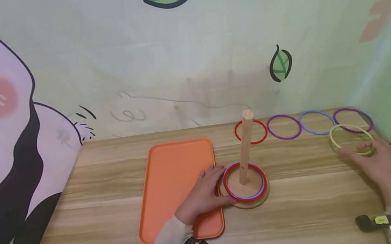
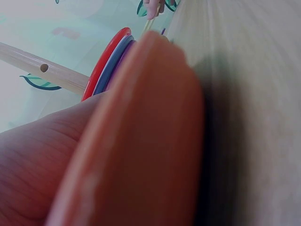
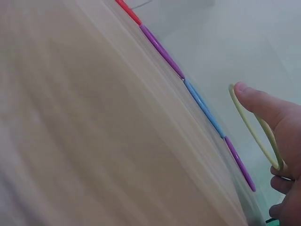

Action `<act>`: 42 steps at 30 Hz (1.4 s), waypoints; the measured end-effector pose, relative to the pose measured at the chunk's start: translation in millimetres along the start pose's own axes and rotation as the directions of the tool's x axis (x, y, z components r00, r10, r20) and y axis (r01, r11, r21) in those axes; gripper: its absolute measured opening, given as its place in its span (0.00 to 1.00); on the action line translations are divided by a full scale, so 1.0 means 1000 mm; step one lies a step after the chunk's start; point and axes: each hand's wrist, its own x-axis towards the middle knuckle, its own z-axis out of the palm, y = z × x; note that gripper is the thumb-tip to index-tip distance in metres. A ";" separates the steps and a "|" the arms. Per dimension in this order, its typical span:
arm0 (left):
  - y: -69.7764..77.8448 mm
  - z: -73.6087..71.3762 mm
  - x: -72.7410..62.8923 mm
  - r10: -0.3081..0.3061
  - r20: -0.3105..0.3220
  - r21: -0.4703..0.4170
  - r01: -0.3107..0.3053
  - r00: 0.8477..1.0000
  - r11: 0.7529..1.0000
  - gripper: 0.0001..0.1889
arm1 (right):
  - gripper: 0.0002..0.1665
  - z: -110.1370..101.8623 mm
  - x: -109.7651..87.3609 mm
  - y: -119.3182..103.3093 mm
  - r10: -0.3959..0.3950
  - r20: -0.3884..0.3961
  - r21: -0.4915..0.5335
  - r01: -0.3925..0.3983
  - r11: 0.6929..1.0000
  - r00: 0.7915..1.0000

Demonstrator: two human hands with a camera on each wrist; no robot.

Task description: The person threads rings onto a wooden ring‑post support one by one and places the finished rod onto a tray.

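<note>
A wooden ring-toss stand stands upright on the table, with red, blue and purple rings stacked round the foot of its post; the red ring is on top. My left hand holds the stand's round base from the left, thumb at the near side and fingers at the far side. At the right, my right hand pinches a yellow ring between thumb and fingers. The right wrist view shows this ring tilted and raised off the table.
Along the back edge lie a red ring, a purple ring, a blue ring and another purple ring. An orange tray lies under my left forearm, left of the stand. A printed wall cloth rises behind the table.
</note>
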 end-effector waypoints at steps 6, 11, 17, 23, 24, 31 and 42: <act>-0.001 0.000 0.000 -0.001 0.003 0.005 0.001 1.000 1.000 0.49 | 0.37 0.002 0.001 -0.010 -0.003 0.004 0.021 0.003 1.000 1.000; -0.002 0.000 0.001 0.002 0.002 0.007 -0.002 1.000 1.000 0.49 | 0.36 0.003 0.000 -0.018 0.018 0.018 0.106 -0.020 0.994 1.000; 0.000 -0.001 -0.001 0.003 0.004 -0.007 -0.003 1.000 1.000 0.49 | 0.33 0.000 -0.001 -0.031 0.027 0.050 0.165 -0.035 0.986 0.998; 0.002 -0.001 -0.001 0.002 0.000 -0.013 -0.002 1.000 1.000 0.48 | 0.30 0.000 -0.002 -0.040 0.015 0.062 0.192 -0.026 0.981 0.998; 0.002 -0.001 -0.001 0.002 -0.001 -0.013 -0.002 1.000 1.000 0.48 | 0.29 0.000 -0.002 -0.041 0.017 0.062 0.192 -0.029 0.981 0.998; 0.002 -0.001 -0.001 0.004 -0.002 -0.020 -0.004 1.000 1.000 0.48 | 0.30 -0.001 -0.003 -0.043 -0.013 0.066 0.170 0.001 0.985 0.998; 0.001 -0.001 -0.002 0.004 -0.003 -0.027 -0.004 1.000 1.000 0.49 | 0.28 0.000 -0.004 -0.053 -0.122 0.049 0.141 0.114 0.983 0.991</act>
